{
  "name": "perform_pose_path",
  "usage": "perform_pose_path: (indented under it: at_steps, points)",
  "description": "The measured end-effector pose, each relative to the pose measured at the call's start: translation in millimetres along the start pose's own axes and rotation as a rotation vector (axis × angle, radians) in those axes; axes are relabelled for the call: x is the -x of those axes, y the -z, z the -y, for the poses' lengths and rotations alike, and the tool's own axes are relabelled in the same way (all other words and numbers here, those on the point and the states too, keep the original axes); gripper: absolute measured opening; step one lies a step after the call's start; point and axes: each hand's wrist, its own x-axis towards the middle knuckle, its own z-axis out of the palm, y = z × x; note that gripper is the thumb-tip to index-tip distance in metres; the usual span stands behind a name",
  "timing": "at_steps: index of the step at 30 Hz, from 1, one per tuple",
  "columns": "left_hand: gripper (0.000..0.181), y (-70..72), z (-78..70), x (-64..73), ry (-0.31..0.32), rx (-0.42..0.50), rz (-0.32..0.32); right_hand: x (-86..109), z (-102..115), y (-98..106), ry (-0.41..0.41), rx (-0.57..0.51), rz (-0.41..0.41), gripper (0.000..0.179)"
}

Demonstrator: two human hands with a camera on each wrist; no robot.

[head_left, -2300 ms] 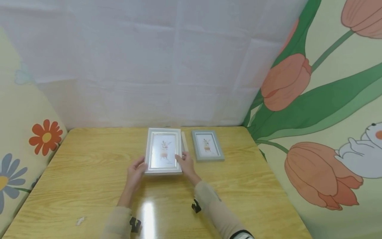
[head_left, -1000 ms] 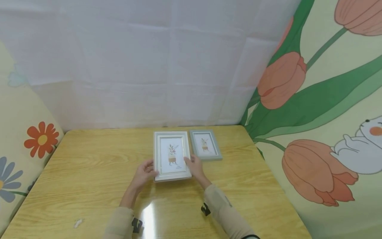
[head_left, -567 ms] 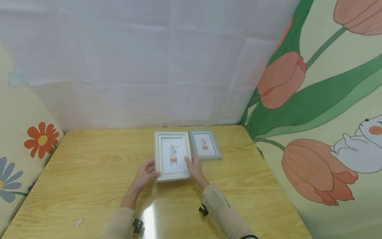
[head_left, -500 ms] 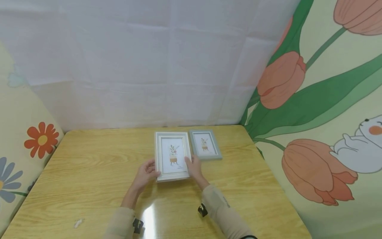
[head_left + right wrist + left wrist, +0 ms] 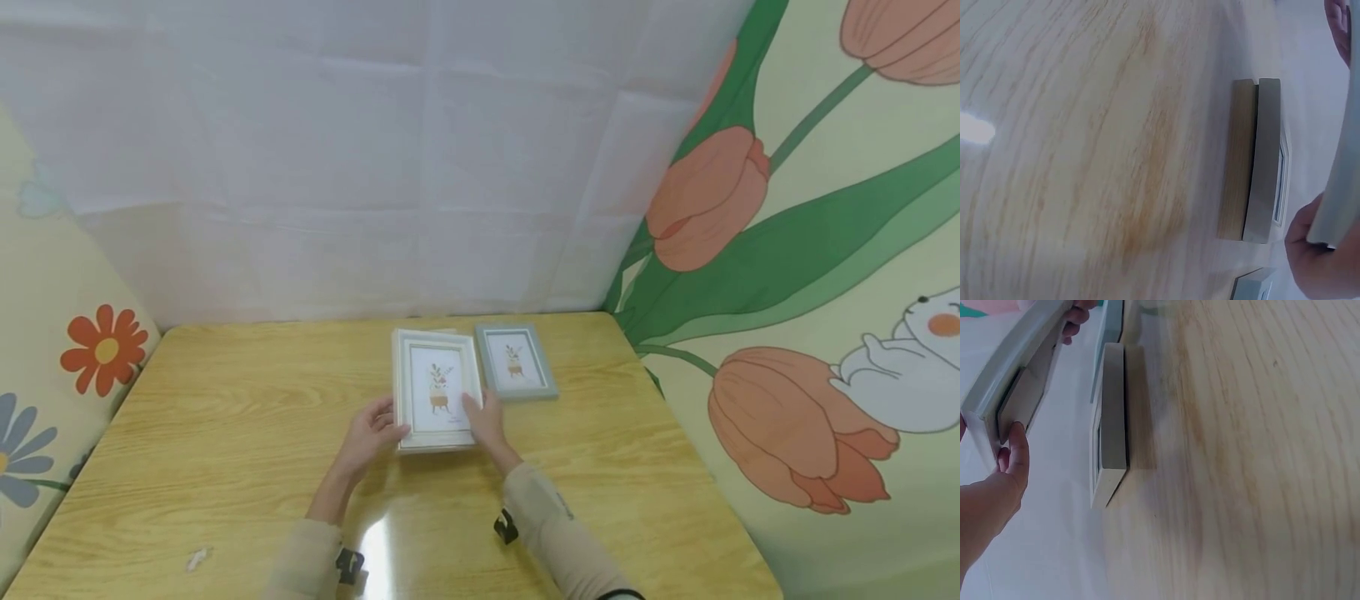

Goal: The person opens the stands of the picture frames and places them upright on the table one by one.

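Both hands hold a white picture frame (image 5: 438, 392) with a potted-plant print, tilted toward the head camera. My left hand (image 5: 367, 437) grips its lower left edge, thumb on the front. On the right edge, my right hand (image 5: 489, 425) has its thumb over the front border. The wrist views show the frame raised off the table. Below it a second pale frame (image 5: 1262, 169) lies face up on the table, mostly hidden in the head view. To the right lies a smaller grey-blue frame (image 5: 517, 362) with a similar print.
The wood-grain table (image 5: 225, 417) ends at a white cloth backdrop (image 5: 337, 167). A wall printed with tulips (image 5: 787, 425) borders the right side. Near the front left, a small whitish scrap (image 5: 197, 559) lies on the tabletop.
Since the oldest frame, both hands have carried the white frame rightward, nearer the grey-blue one. It covers the lying frame's right edge that showed before. Over the last half second it shifts slightly right.
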Motion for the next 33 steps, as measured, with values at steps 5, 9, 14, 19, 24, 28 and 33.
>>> perform_pose_path:
  at_steps: [5,9,14,19,24,28,33]
  points:
    - [0.056,-3.3,-2.3,-0.7,-0.009,-0.015,0.007,-2.1,-11,0,0.068,0.009,-0.010,0.030]
    - [0.056,-4.6,-3.3,-1.7,0.000,-0.040,0.000,-18.7,-60,-11,0.135,-0.004,-0.017,0.036]
    - [0.054,-5.5,-4.9,-1.9,-0.013,-0.066,-0.002,6.8,7,7,-0.038,0.017,0.046,0.035]
    - [0.047,-6.1,-6.3,-2.1,-0.046,-0.036,0.003,19.9,37,13,-0.129,0.020,0.047,0.031]
    - [0.042,-6.4,-6.7,-2.9,-0.063,-0.014,0.008,15.3,21,9,-0.162,-0.022,0.057,0.033]
    - [0.040,-7.4,-7.1,-4.5,-0.077,-0.012,-0.001,6.1,-8,3,-0.092,-0.109,0.078,0.036]
    - [0.043,-8.1,-5.2,-6.7,-0.055,-0.004,-0.019,17.8,15,7,-0.167,-0.119,0.108,0.032]
